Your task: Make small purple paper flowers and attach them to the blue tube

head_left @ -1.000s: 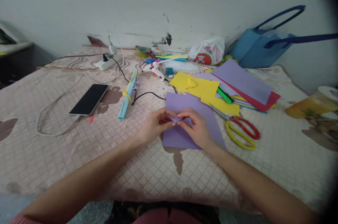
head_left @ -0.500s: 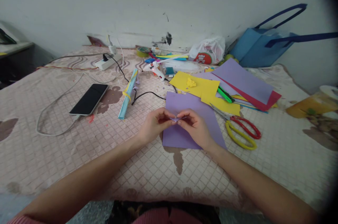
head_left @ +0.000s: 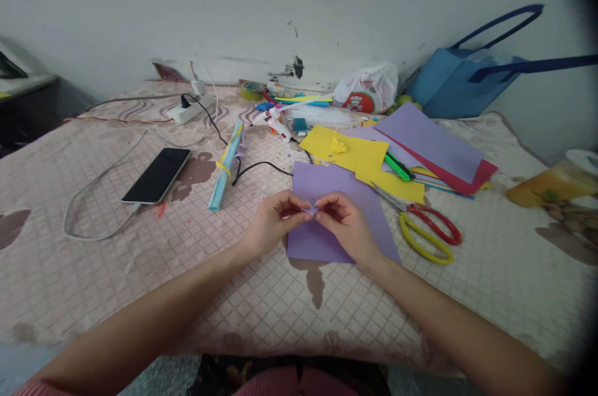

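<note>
A small purple paper piece [head_left: 311, 210] is pinched between both hands, low over a purple sheet [head_left: 327, 243] lying on the table. My left hand [head_left: 276, 221] grips its left side between thumb and fingers. On its right side, my right hand [head_left: 346, 225] closes thumb and fingertips. The fingers cover much of the piece, so its full shape is hidden. Scissors [head_left: 423, 233] with one yellow and one red handle lie right of the sheet. Beyond it sits a yellow sheet [head_left: 359, 153] with a small crumpled yellow piece [head_left: 337, 146] on top.
Left of the hands lie a light blue paper strip [head_left: 224, 175] and a phone [head_left: 157, 176] on a cable. A glue gun [head_left: 275, 124], a green cutter [head_left: 398, 167] and a power strip [head_left: 187, 111] lie farther back. A blue bag [head_left: 462, 84] and a cup [head_left: 555, 181] are at right.
The fingertips of my right hand have shifted very slightly, and a little more of the small purple piece shows between the hands. Otherwise the scene looks the same.
</note>
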A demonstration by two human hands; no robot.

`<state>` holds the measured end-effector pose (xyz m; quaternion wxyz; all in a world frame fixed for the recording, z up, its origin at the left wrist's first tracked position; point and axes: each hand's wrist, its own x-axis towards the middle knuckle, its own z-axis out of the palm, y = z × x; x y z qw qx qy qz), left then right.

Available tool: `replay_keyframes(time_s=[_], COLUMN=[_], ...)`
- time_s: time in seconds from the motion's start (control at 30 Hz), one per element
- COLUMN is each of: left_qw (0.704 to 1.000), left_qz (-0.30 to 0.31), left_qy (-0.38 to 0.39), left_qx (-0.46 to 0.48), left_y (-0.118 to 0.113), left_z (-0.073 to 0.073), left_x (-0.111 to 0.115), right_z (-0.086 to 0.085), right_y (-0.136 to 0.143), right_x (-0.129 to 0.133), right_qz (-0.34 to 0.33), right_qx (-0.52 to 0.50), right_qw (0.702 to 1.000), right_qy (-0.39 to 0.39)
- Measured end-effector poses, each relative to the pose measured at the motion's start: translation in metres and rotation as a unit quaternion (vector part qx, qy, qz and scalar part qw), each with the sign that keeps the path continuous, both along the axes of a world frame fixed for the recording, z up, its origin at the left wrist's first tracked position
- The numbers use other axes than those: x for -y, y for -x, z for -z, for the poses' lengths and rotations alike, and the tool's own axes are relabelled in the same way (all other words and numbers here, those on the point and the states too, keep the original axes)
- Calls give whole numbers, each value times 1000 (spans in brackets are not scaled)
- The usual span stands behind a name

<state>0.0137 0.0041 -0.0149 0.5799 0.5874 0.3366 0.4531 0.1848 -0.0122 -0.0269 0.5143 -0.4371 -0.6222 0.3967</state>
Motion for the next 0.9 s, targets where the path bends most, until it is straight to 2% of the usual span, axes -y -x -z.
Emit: replay_keyframes(time_s=[0.27, 0.4, 0.73, 0.9], left_qw=[999, 997, 1000, 999], left_qz=[-12, -21, -16, 0], left_qy=[-41, -64, -15, -29], left_qx=[-21, -35, -22, -41], left_y=[1, 2, -1, -1], left_z=[0, 1, 3, 6], left_x=[1, 2, 0, -3], right_z=[2, 2, 0, 3], right_y=[-2, -2, 2, 1], right_x=[-1, 0, 1, -1], right_qz=[2, 4, 3, 4], right_qx=[32, 40, 11, -11], right_qw=[995, 993, 1000, 999], right_qy=[-99, -114, -27, 41])
